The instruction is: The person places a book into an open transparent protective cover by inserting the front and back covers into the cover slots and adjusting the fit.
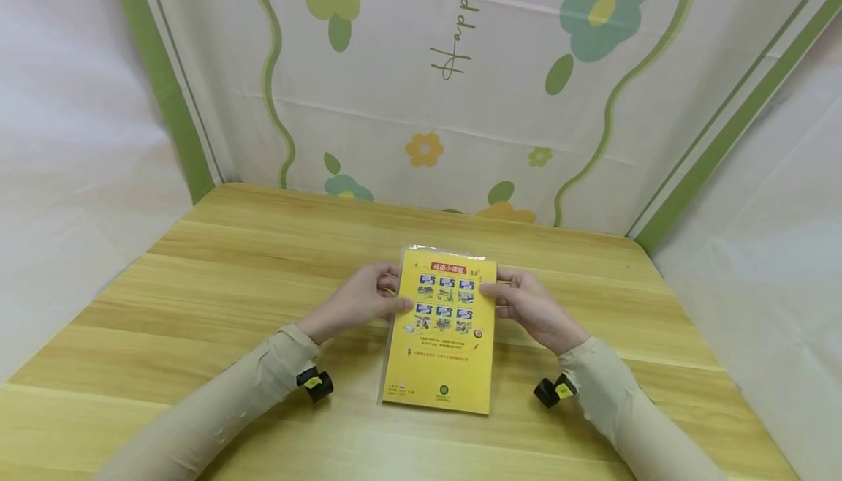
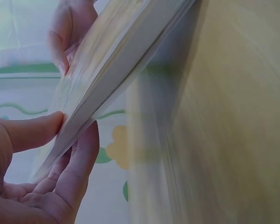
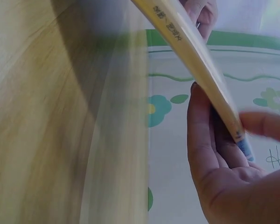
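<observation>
A yellow book [image 1: 439, 371] in a clear plastic wrapper is held between two hands above the table, its printed face with rows of small pictures turned up. My left hand [image 1: 358, 297] grips its left edge, thumb on the face and fingers beneath. On the opposite edge, my right hand [image 1: 536, 309] pinches the book in the same way. The left wrist view shows the pale page edges of the book [image 2: 116, 65] between thumb and fingers. In the right wrist view the yellow spine of the book [image 3: 191, 51] runs down into the right hand [image 3: 233, 182].
A wood-grain table [image 1: 276, 247] lies under the arms. Behind it hangs a white cloth [image 1: 395, 86] with flowers and green lines, and pale cloth also closes both sides. Each sleeve carries a small black wrist camera [image 1: 320, 386].
</observation>
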`<state>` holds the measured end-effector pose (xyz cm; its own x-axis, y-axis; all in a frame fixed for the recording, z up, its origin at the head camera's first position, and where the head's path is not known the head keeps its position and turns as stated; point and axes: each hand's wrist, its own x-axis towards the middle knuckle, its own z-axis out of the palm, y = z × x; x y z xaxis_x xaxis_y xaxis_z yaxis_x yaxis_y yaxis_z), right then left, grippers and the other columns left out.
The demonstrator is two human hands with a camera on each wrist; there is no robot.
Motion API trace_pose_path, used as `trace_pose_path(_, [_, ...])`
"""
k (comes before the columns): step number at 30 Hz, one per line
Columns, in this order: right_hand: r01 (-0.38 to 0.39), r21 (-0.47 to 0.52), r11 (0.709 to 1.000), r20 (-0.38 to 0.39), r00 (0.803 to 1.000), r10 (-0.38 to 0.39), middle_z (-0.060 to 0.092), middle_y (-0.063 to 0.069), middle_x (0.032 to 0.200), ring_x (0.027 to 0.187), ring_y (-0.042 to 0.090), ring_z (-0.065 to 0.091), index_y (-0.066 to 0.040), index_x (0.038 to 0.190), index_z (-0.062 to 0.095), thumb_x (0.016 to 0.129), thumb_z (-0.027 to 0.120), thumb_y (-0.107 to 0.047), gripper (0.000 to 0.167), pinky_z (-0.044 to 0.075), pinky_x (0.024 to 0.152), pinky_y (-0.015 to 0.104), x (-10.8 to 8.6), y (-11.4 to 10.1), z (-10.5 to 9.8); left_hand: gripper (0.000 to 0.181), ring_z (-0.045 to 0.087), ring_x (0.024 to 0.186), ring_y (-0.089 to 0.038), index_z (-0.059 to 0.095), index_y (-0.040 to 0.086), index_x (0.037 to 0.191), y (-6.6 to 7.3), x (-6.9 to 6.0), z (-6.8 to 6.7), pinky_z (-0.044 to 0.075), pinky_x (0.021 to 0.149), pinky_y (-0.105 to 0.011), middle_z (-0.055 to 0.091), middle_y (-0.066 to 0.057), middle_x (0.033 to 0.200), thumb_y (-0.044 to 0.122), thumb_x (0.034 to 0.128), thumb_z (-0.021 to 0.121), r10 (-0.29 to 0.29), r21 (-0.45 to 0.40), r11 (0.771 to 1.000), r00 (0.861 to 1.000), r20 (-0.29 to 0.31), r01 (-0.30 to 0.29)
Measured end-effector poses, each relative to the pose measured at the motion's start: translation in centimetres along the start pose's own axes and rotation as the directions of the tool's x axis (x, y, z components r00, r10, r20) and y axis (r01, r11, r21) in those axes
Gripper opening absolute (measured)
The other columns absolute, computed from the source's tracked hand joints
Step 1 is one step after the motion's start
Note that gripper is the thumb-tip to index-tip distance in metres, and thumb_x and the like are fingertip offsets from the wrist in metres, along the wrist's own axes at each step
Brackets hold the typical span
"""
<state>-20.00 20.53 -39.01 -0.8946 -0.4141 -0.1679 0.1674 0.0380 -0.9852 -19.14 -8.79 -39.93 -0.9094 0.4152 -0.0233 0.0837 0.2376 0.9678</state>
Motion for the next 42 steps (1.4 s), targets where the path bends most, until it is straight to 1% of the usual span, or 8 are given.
trace_pose_path(4, [0.029, -0.003, 1.000, 0.011, 1.000, -0.029, 0.064, 0.022, 0.122, 0.106, 0.037, 0.065, 0.007, 0.137, 0.047, 0.094, 0.065, -0.008, 0.048, 0.054, 0.087, 0.044, -0.2, -0.1, 0.0, 0.048, 0.069, 0.082, -0.024, 0.052, -0.002, 0.129, 0.1, -0.1, 0.1, 0.058, 0.070, -0.037, 0.068, -0.010, 0.094, 0.004, 0.0869, 0.075, 0.026, 0.025, 0.999, 1.000, -0.005, -0.026])
trace_pose_path(7, [0.037, -0.008, 0.999, 0.011, 0.999, -0.037, 0.064, 0.022, 0.121, 0.106, 0.037, 0.065, 0.008, 0.135, 0.048, 0.094, 0.066, -0.008, 0.048, 0.055, 0.086, 0.044, -0.2, -0.2, 0.0, 0.049, 0.069, 0.082, -0.024, 0.052, -0.002, 0.130, 0.1, -0.1, 0.2, 0.059, 0.068, -0.037, 0.068, -0.010, 0.093, 0.004, 0.0871, 0.075, 0.044, 0.035, 0.998, 0.999, -0.009, -0.043])
trace_pose_path(16, [0.045, -0.018, 0.999, -0.003, 0.999, -0.045, 0.065, 0.023, 0.119, 0.105, 0.036, 0.066, 0.009, 0.134, 0.049, 0.094, 0.065, -0.008, 0.046, 0.056, 0.084, 0.041, -0.3, -0.3, 0.2, 0.048, 0.069, 0.079, -0.024, 0.052, -0.002, 0.129, 0.3, -0.2, 0.3, 0.059, 0.066, -0.037, 0.068, -0.009, 0.093, 0.003, 0.0867, 0.075, 0.048, 0.045, 0.998, 0.999, -0.026, -0.046])
trace_pose_path(25, [0.046, -0.030, 0.998, -0.027, 0.999, -0.047, 0.066, 0.023, 0.117, 0.103, 0.035, 0.066, 0.008, 0.134, 0.049, 0.094, 0.065, -0.007, 0.047, 0.056, 0.083, 0.041, -0.7, -0.7, 0.4, 0.045, 0.069, 0.077, -0.024, 0.054, -0.003, 0.126, 0.4, -0.2, 0.4, 0.059, 0.065, -0.040, 0.066, -0.010, 0.095, 0.003, 0.0866, 0.075, 0.078, 0.054, 0.996, 0.996, -0.038, -0.076])
trace_pose_path(28, [0.049, -0.030, 0.998, -0.030, 0.998, -0.050, 0.066, 0.023, 0.117, 0.102, 0.035, 0.067, 0.009, 0.134, 0.049, 0.094, 0.065, -0.006, 0.046, 0.057, 0.082, 0.041, -0.7, -0.8, 0.6, 0.046, 0.069, 0.077, -0.022, 0.054, -0.003, 0.127, 0.5, -0.3, 0.5, 0.059, 0.065, -0.040, 0.066, -0.010, 0.096, 0.003, 0.0866, 0.075, 0.090, 0.089, 0.992, 0.995, -0.052, -0.085])
trace_pose_path(31, [0.053, -0.018, 0.998, -0.028, 0.998, -0.054, 0.066, 0.023, 0.117, 0.102, 0.036, 0.067, 0.009, 0.134, 0.049, 0.093, 0.065, -0.006, 0.046, 0.057, 0.082, 0.042, -0.8, -0.9, 0.7, 0.051, 0.067, 0.079, -0.020, 0.052, -0.004, 0.131, 0.5, -0.4, 0.7, 0.059, 0.066, -0.037, 0.065, -0.008, 0.097, 0.004, 0.0862, 0.075, 0.109, 0.145, 0.985, 0.991, -0.078, -0.097])
trace_pose_path(37, [0.061, 0.008, 0.998, -0.023, 0.998, -0.061, 0.065, 0.024, 0.118, 0.103, 0.038, 0.066, 0.010, 0.135, 0.047, 0.093, 0.064, -0.005, 0.047, 0.056, 0.082, 0.045, -1.0, -1.0, 0.9, 0.064, 0.065, 0.085, -0.016, 0.046, -0.006, 0.139, 0.7, -0.6, 1.1, 0.057, 0.072, -0.029, 0.064, -0.006, 0.104, 0.007, 0.0844, 0.077, 0.147, 0.272, 0.957, 0.977, -0.155, -0.101])
trace_pose_path(42, [0.059, 0.019, 0.998, -0.031, 0.998, -0.058, 0.064, 0.024, 0.120, 0.104, 0.038, 0.066, 0.009, 0.135, 0.047, 0.093, 0.064, -0.004, 0.048, 0.056, 0.082, 0.046, -1.2, -1.3, 1.1, 0.067, 0.064, 0.088, -0.016, 0.043, -0.005, 0.141, 0.9, -0.7, 1.2, 0.056, 0.073, -0.028, 0.061, -0.008, 0.112, 0.008, 0.0853, 0.077, 0.175, 0.319, 0.941, 0.970, -0.168, -0.114])
